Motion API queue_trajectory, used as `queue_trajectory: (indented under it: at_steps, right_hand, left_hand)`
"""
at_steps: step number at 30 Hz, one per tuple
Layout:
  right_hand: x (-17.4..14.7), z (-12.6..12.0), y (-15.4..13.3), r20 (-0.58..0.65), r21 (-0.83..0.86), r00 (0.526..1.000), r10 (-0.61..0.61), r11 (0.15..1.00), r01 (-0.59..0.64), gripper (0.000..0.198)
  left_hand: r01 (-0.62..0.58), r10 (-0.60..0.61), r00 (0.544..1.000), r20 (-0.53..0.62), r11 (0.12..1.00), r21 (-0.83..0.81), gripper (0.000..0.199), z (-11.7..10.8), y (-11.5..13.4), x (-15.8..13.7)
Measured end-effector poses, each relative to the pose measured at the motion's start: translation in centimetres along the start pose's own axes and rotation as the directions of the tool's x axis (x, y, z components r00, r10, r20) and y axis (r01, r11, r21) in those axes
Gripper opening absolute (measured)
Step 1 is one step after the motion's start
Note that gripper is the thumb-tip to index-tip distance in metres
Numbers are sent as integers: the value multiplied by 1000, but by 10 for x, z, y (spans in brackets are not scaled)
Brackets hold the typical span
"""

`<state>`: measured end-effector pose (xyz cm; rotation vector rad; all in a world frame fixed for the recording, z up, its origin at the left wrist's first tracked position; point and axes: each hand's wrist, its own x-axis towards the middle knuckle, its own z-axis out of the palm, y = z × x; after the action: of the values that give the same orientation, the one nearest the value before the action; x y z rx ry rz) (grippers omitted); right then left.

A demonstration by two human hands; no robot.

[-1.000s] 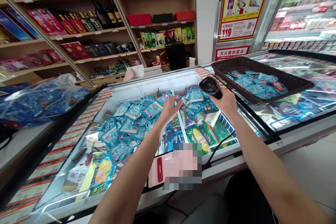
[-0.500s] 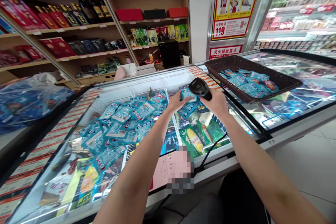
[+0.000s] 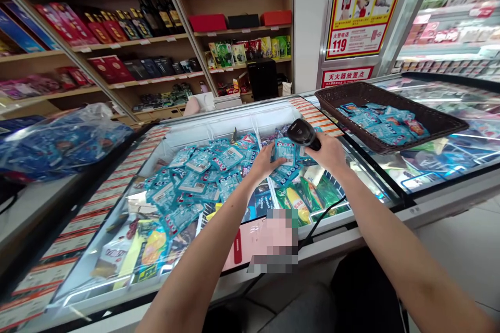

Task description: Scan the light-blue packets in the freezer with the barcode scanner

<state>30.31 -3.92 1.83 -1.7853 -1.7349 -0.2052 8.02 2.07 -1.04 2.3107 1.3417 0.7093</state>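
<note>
Left to right: heap of packets; left hand, pinching one packet just beside the scanner; right hand, grasping the scanner; basket holding further packets. Scanning appears partway (which packets are done, which remain, cannot be told).

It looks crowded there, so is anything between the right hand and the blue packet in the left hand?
Yes: the black scanner, gripped in the right hand, juts between that hand and the blue packet in the left hand.
</note>
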Motion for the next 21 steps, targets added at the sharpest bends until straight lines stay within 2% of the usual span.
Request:
queue_trajectory:
  at_steps: [3, 6, 8, 11, 13, 17, 21]
  right_hand:
    - [-2, 2, -1, -1, -21, 1000, -14, 1000, 14, 35]
    - [-3, 3, -2, 0, -35, 1000, -25, 999, 25, 34]
    - [-4, 2, -3, 2, -35, 999, -37, 999, 37, 34]
    - [-4, -1, -5, -3, -26, 999, -50, 998, 50, 34]
    - [-4, -4, -8, -2, -19, 998, -65, 998, 65, 33]
    - [-5, -11, -18, 21, -8, 994, -107, 994, 107, 31]
    - [-3, -20, -35, 79, -10, 983, -163, 986, 165, 30]
  left_hand:
    - [99, -103, 994, -47, 992, -72, 63, -1, 2, -3]
    - [139, -162, 981, -103, 970, -200, 51, 1, 1, -3]
    - [133, -184, 975, -126, 933, -334, 45, 2, -3, -3]
    - [93, -205, 968, -146, 831, -549, 39, -3, -9, -6]
    - [61, -224, 955, -193, 788, -612, 37, -12, -14, -10]
    - [56, -312, 889, -334, 800, -598, 38, -35, -23, -29]
    - [42, -425, 823, -377, 708, -705, 46, -49, -30, -51]
